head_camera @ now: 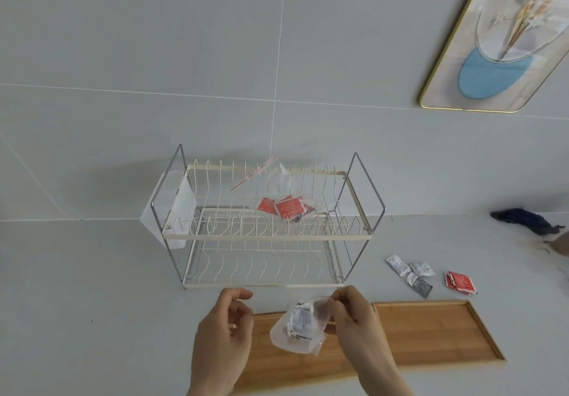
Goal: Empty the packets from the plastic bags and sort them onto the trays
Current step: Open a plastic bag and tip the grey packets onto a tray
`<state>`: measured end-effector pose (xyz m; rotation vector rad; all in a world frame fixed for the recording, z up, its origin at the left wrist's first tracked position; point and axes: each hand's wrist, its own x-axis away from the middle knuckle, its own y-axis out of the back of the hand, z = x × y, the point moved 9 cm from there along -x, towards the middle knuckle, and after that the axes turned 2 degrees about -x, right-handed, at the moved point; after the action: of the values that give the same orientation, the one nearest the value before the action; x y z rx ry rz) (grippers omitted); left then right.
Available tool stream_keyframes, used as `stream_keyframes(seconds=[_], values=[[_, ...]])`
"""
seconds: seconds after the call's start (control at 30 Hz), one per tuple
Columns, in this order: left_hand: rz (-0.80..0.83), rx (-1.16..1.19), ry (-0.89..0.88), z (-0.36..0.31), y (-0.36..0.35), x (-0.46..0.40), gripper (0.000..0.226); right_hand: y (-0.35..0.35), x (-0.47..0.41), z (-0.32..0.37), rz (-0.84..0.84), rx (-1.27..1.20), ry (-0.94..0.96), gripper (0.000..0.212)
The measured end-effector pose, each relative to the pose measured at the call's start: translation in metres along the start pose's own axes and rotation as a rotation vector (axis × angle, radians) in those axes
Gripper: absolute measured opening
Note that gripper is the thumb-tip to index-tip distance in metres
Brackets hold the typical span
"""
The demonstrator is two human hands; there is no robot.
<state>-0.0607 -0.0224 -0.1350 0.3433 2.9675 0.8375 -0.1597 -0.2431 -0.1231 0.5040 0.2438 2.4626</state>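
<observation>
My right hand (354, 312) fingers pinch a clear plastic bag of white packets (297, 325) above two wooden trays (431, 331); left hand (224, 328) fingers curl loosely, empty. Pale grey surface (77, 288) (tiled wall behind) carries a white wire rack (264, 235).

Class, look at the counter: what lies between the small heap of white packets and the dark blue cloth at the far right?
In the head view, a stack of red packets lies between the white packets and the dark blue cloth, on bare counter.

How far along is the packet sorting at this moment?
Partly done: loose white packets and red packets lie on the counter, not yet on the wooden trays. In hand: the right hand holds a clear bag of packets; the left hand is beside it. Left: a bag of red packets on the rack.
</observation>
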Motion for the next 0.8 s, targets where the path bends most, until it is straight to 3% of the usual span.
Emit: stream_keyframes(seconds=[0.07, 0.23, 0.3, 0.37, 0.47, 0.6, 0.67, 0.73, 0.8], values=[[0.093, -0.072, -0.064, -0.004, -0.006, -0.002, 0.062, 0.002, 0.001, 0.014, 0.079, 0.006, 0.019, 0.011], [0.513, -0.235, -0.284, -0.018, -0.049, 0.004, 0.111, 0.008, 0.003, 0.059, 0.245, -0.081, 0.117, 0.016], [0.571, -0.249, -0.372, -0.026, -0.063, 0.008, 0.118, 0.008, 0.003, 0.075, 0.33, -0.177, 0.139, 0.016], [0.537, -0.173, -0.402, -0.038, -0.067, 0.007, 0.106, 0.009, 0.003, 0.083, 0.399, -0.297, 0.128, 0.011], [0.464, -0.023, -0.363, -0.05, -0.067, 0.006, 0.067, 0.013, 0.0, 0.087, 0.414, -0.524, 0.1, 0.01], [0.399, 0.166, -0.247, -0.043, -0.063, 0.005, 0.062, 0.027, -0.019, 0.042, 0.212, -0.709, -0.009, 0.054], [0.38, 0.264, -0.188, -0.037, -0.062, 0.005, 0.056, 0.02, -0.022, 0.006, 0.149, -0.755, -0.119, 0.091], [0.343, 0.329, -0.128, -0.028, -0.062, 0.005, 0.046, 0.005, -0.018, -0.036, 0.14, -0.721, -0.241, 0.118], [0.325, 0.407, -0.026, -0.016, -0.066, 0.006, 0.043, -0.018, -0.003, -0.068, 0.246, -0.659, -0.309, 0.122]])
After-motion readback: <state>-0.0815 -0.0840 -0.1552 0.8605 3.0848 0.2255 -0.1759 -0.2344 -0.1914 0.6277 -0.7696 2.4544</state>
